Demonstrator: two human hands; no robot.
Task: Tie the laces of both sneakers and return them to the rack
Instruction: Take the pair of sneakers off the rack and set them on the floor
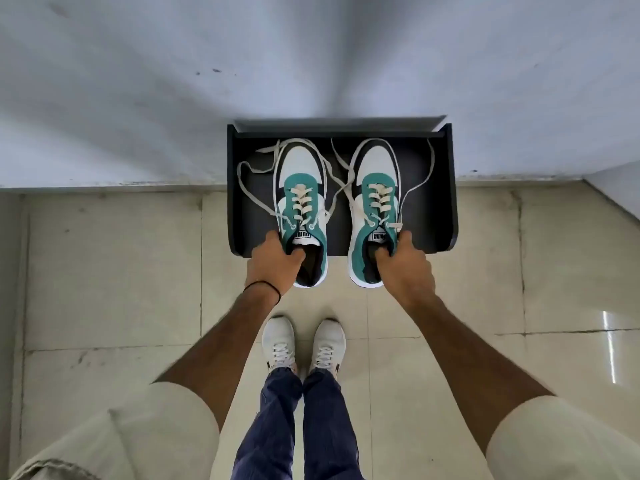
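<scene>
Laces (302, 201) lay untied, ends strewn over rack (433, 230). Left hand (272, 263) gripped left sneaker (299, 174) at the collar, fingers (295, 259) curled inside; right hand (407, 270) held right sneaker (377, 168) likewise. Heels overhung the front edge. Risk: trailing ends snagging on the rack or getting trodden if lifted.

Single head cam, wide-angle: looks fwd + steeply down, close on rack (445, 216) by wall (311, 64); edges prob. distorted.
</scene>
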